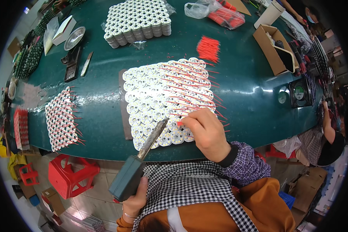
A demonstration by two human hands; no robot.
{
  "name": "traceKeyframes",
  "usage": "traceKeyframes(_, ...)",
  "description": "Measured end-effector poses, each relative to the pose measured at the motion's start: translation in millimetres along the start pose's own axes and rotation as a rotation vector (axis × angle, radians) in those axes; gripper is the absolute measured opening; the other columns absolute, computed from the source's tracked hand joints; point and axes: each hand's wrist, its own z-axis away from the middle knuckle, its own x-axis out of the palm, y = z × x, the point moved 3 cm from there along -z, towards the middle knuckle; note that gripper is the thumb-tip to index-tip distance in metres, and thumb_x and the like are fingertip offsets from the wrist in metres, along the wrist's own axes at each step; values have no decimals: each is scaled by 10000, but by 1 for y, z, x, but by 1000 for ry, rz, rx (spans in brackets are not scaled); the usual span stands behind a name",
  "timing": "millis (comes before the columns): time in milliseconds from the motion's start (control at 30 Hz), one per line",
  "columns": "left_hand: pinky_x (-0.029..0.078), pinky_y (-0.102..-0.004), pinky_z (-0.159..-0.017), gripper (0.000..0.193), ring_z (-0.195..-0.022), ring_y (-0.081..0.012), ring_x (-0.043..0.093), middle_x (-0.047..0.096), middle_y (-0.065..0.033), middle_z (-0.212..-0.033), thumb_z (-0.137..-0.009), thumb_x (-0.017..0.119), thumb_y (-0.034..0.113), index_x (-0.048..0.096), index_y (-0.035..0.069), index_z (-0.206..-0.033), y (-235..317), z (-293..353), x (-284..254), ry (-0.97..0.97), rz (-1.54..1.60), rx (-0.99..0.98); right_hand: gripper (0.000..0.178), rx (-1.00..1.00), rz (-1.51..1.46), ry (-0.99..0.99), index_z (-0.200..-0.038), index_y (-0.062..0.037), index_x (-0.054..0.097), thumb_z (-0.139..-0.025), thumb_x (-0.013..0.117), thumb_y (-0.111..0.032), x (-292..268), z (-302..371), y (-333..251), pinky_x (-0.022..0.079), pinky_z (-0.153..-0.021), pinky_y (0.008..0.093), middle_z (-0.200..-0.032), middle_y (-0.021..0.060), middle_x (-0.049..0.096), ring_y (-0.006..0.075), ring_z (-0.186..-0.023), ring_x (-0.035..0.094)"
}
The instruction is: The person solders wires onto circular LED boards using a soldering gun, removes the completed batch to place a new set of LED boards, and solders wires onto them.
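A sheet of joined round white LED boards (145, 91) lies on the table in front of me, with thin red wires (189, 87) fixed across its right part. My left hand (137, 198) is closed round the dark green handle of a soldering iron (128, 176). The iron's metal tip rests at or just above the lower middle of the sheet; contact is hard to tell. Close by that tip, my right hand (208, 133) pinches a few short red wires (179, 123) over the boards. A bundle of loose red wires (208, 49) lies beyond the sheet.
A tall stack of LED boards (137, 23) stands at the far side. Another wired sheet (62, 120) lies left. A knife (87, 63), a metal bowl (74, 38), an open cardboard box (272, 50) and a solder spool (300, 92) surround the work. Red stools (71, 176) stand below.
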Motion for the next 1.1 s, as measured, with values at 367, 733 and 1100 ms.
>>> traceKeyframes(367, 497, -253, -557, 342, -642, -118, 607, 682, -111, -953, -871, 697, -82, 631, -77, -1206, -6, 3, -5, 17, 32, -107, 307, -69, -58, 37, -1053, -22, 739, -750, 707, 17, 2, 1, -7, 488, -659, 346, -903, 53, 642, 225, -782, 610)
traceKeyframes(733, 557, -299, -646, 179, -708, -173, 703, 754, -104, -874, -848, 799, 32, 743, -46, -998, 5, 0, -4, 42, 14, -224, 254, -54, -56, -5, -1033, -20, 715, -780, 710, -32, 4, 4, -6, 495, -687, 350, -920, 57, 634, 225, -817, 611)
traceKeyframes(1100, 508, -253, -572, 324, -649, -111, 614, 678, -84, -904, -877, 742, -46, 630, -69, -1180, -8, 7, -6, 23, -38, -113, 185, 3, 4, -58, -987, -11, 652, -812, 696, -55, 5, 0, -9, 491, -759, 367, -948, 80, 594, 243, -888, 589)
